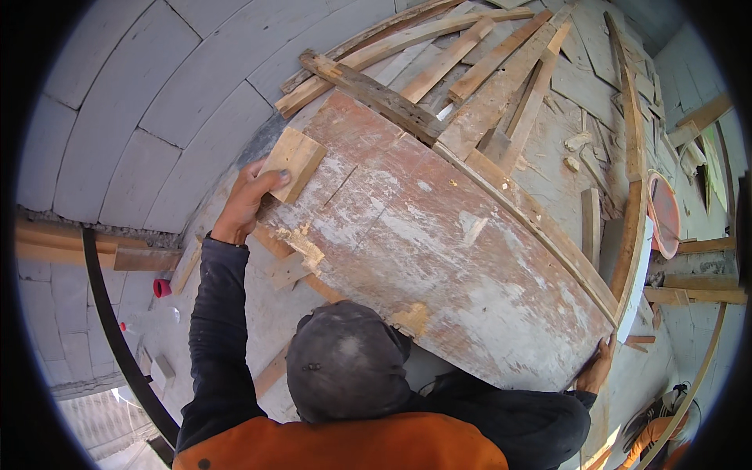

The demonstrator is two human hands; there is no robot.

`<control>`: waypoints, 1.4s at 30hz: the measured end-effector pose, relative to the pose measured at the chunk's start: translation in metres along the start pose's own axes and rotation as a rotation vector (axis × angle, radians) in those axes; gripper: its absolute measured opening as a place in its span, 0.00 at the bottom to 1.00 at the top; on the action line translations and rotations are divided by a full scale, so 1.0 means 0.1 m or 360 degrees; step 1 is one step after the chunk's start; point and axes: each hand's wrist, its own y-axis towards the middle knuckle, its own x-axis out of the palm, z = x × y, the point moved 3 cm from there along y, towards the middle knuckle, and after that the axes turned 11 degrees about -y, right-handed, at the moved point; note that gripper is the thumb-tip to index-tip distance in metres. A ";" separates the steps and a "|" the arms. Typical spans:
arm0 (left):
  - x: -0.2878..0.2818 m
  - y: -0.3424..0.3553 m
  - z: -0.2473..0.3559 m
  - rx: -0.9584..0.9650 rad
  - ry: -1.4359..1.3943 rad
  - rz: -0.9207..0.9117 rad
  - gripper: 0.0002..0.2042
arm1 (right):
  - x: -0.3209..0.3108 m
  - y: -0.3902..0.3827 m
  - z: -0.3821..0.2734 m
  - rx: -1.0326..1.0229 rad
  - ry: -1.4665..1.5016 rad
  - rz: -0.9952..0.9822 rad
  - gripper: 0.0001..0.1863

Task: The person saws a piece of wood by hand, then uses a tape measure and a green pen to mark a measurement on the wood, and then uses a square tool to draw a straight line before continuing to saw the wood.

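Two hands share the load of one large, worn plywood panel [439, 235], its reddish face scuffed white and chipped along the near edge. The left hand [249, 200] is closed around a small pale wood block [293, 163], pressing it against the panel's upper left corner, thumb on the block's lower edge. The right hand [597, 366] curls over the panel's lower right corner, fingers wrapped on the edge; how tightly they close cannot be told, since the edge hides the fingertips.

Judging from this, the panel is being steadied or shifted, and it would go best with both grips kept at opposite corners so the sheet does not twist, and with the block held flat rather than on its corner so it cannot slip off the splintered rim.

The panel lies slanted across the view, spanning from one hand to the other, above the person's dark cap [345, 360]. Its far edge rests against a dark weathered plank [376, 95] and a heap of loose timber battens [501, 63]. An orange bucket [664, 213] sits well apart on the right.
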 end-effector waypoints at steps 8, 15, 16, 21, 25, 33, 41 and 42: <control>0.00 -0.02 -0.11 0.0026 0.0008 0.0054 0.28 | 0.00 -0.07 0.00 -0.0108 -0.0033 0.0082 0.35; -0.25 -0.05 -0.22 0.0341 -0.0158 0.0093 0.29 | 0.15 -0.29 -0.05 -0.0378 0.0016 0.0329 0.34; -0.26 -0.06 -0.23 0.0406 -0.0162 0.0087 0.29 | 0.14 -0.25 -0.02 -0.0411 0.0037 0.0326 0.34; -0.09 0.16 -0.34 0.0299 -0.0201 -0.0309 0.30 | -0.01 0.17 -0.13 -0.0700 -0.0694 0.0375 0.34; 0.03 0.22 -0.26 0.0257 -0.0101 -0.0465 0.32 | -0.19 0.38 -0.41 -0.0765 -0.1420 0.0383 0.37; -0.10 0.18 -0.22 0.0236 0.0265 -0.0394 0.37 | 0.06 0.28 -0.27 -0.0602 -0.2017 0.0195 0.31; 0.39 0.14 0.46 0.1440 0.0806 0.0493 0.34 | 0.14 0.21 -0.82 -0.0999 -0.1536 0.0558 0.28; 0.72 0.02 0.55 0.1593 0.0809 0.0525 0.32 | 0.32 0.09 -0.85 -0.1019 -0.1241 0.0669 0.32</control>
